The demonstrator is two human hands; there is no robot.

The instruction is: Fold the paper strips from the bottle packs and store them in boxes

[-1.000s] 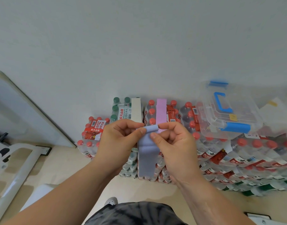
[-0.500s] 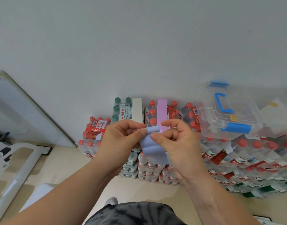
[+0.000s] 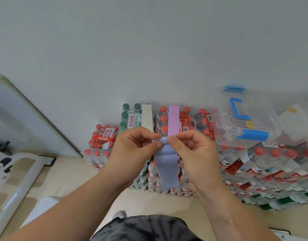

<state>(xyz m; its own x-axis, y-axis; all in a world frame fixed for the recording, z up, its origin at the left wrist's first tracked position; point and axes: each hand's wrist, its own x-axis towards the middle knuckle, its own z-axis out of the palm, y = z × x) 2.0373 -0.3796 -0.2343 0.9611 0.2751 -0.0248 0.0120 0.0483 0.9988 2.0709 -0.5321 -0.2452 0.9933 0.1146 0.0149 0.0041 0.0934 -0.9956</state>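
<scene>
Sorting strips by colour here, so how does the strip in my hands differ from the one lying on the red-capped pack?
The held strip is bluish-lavender; the pack strip is pink. The held strip hangs, top pinched by left hand and right hand; the pack strip lies flat, untouched. Both are plain bands.

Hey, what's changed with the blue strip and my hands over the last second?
The blue paper strip, drawn up short and slanted toward the right hand half a second ago, hangs long and straight again. That hand's raised fingers have curled back in. It and the left hand pinch the strip's top end throughout. The pink strip, bottle packs and clear box have not moved.
</scene>
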